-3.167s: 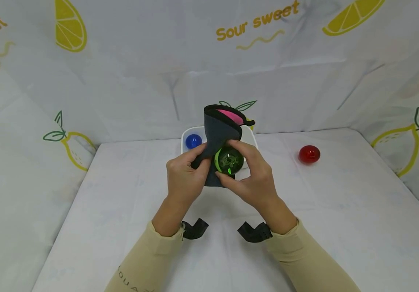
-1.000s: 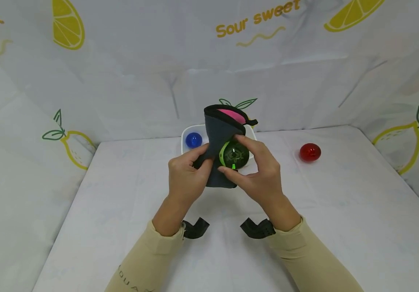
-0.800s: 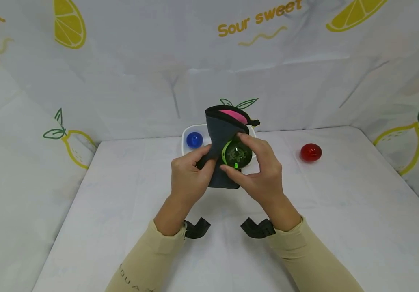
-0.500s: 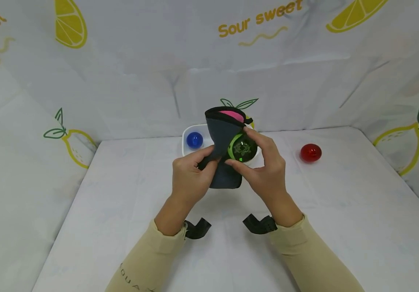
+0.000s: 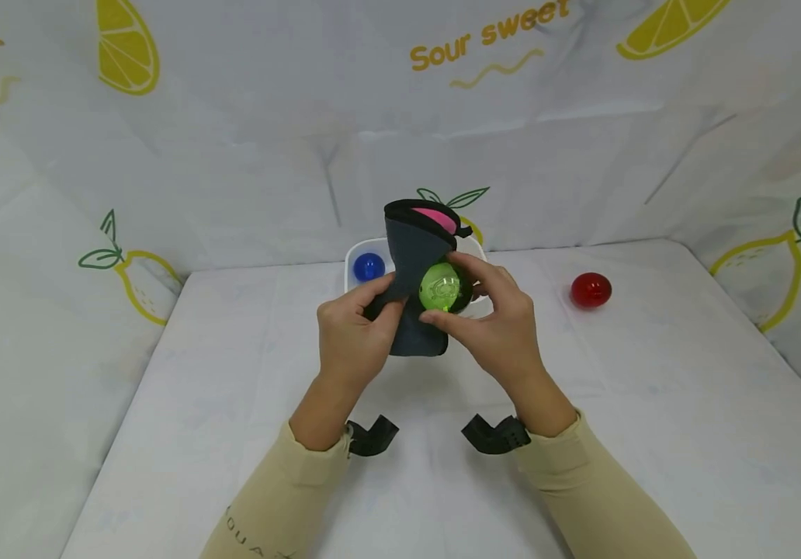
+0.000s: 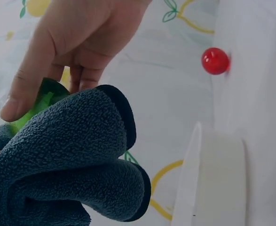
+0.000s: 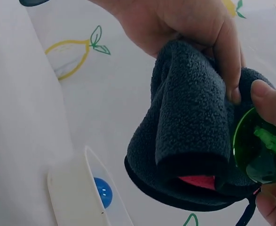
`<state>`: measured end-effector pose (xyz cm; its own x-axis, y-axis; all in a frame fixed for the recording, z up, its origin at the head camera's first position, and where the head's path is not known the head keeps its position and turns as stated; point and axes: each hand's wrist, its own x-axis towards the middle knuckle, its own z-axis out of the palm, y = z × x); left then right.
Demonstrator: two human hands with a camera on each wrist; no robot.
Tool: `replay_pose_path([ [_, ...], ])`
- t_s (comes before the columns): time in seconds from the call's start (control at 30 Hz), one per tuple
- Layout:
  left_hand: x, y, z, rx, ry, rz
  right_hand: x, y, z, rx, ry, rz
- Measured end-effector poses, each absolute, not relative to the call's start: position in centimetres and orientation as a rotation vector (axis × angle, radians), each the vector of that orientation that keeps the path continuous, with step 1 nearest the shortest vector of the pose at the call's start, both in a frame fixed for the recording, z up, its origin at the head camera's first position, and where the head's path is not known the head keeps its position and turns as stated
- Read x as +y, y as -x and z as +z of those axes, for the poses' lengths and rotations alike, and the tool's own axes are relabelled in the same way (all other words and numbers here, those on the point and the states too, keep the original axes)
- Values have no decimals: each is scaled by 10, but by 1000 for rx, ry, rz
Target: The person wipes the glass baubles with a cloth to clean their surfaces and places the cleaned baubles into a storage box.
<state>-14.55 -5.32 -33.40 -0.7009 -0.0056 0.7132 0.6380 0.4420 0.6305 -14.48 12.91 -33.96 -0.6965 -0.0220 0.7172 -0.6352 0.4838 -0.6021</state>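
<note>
My left hand (image 5: 355,338) grips a bunched, dark blue-grey fluffy cloth (image 5: 410,241) with black edging, a pink inner side and a small loop. The cloth is held upright above the table, pinched in at its middle. Between the thumb and fingers of my right hand (image 5: 505,326) is a see-through green ball (image 5: 440,287), pale on one side and darker on the other. It lies against the right side of the cloth. In the left wrist view the cloth (image 6: 76,132) partly hides the ball (image 6: 46,99). A figure shows inside the ball (image 7: 264,150) in the right wrist view.
Behind the cloth stands a white tray (image 5: 348,273), partly hidden, with a blue ball (image 5: 369,267) in its left part. A red ball (image 5: 591,290) sits on the white-covered table (image 5: 652,404) at the right. A lemon-printed white sheet (image 5: 268,171) hangs behind.
The green ball has turned in my right hand, so its pale side faces the head camera instead of the dark side. It has shifted slightly left since half a second ago.
</note>
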Motion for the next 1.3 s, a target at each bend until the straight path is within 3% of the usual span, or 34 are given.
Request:
replay_pose_path([
  [0.37,-50,145,-332,-2159,549,-1276,131,145,-335,-1897,-687,1417],
  [0.87,-51,145,-333,-2076,576,-1277,126,149,-340,-1921,-396,1718],
  [1.3,-55,153,-339,-2211,480,-1281,125,146,-342,-2000,-513,1692],
])
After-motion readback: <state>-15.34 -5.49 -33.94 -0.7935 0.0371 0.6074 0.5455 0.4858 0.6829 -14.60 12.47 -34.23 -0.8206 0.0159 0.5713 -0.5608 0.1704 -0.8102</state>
